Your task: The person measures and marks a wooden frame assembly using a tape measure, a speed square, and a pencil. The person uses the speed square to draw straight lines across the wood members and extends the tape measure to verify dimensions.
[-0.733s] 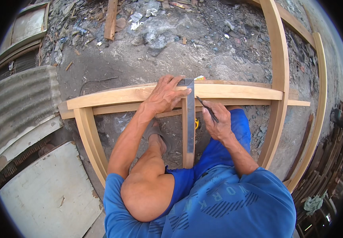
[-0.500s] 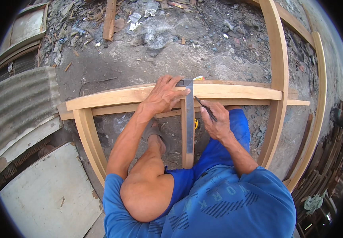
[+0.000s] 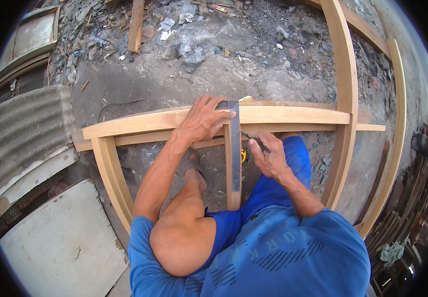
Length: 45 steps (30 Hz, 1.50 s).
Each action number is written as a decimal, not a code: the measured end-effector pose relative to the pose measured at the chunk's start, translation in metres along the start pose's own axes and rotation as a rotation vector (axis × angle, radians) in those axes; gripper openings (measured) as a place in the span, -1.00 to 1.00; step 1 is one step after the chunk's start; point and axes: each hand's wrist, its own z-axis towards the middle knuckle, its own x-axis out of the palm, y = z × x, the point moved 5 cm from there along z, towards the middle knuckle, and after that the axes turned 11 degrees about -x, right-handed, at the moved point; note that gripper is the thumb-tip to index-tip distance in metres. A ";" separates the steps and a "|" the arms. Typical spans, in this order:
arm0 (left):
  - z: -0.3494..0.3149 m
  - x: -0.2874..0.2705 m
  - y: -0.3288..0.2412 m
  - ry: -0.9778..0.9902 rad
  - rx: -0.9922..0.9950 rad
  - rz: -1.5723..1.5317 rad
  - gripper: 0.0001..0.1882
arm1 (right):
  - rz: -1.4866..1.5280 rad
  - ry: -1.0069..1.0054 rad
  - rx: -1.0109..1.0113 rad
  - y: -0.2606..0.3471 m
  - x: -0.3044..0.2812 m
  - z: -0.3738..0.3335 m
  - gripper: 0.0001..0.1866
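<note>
My left hand presses a metal try square onto the pale wooden rail, fingers closed over the square's stock. The square's long blade lies along a short wooden upright that runs from the rail toward my lap. Just right of the blade, my right hand grips a thin dark pencil, its tip beside the upright, just below the rail. Whether the tip touches the wood cannot be made out. A yellow tape measure shows partly beyond the upright, between my hands.
The rail belongs to a wooden frame with a left leg and a long right post. Corrugated sheet and a pale board lie at left. Stacked timber strips stand at right. Rubble covers the far ground.
My right hand has shifted slightly, and the pencil now lies flatter, its tip lower and closer to the upright. My left hand and the square stay on the rail.
</note>
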 end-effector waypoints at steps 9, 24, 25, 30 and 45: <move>-0.040 -0.047 0.030 -0.127 -0.248 0.085 -0.39 | -0.230 0.090 0.158 -0.035 0.000 -0.009 -0.73; -0.339 -0.048 0.108 -0.412 -1.224 -0.398 -0.56 | -0.598 0.297 0.247 -0.059 -0.025 0.035 -0.30; -0.355 -0.034 0.113 -0.358 -1.280 -0.243 -0.57 | -0.568 0.300 0.224 -0.060 -0.023 0.036 -0.30; -0.327 -0.007 0.123 -0.100 -1.210 0.350 -0.61 | -0.554 0.240 0.097 -0.073 -0.020 0.031 -0.31; -0.057 -0.015 0.034 -0.327 -0.351 0.196 -0.33 | -0.533 0.216 0.146 -0.073 -0.024 0.025 -0.31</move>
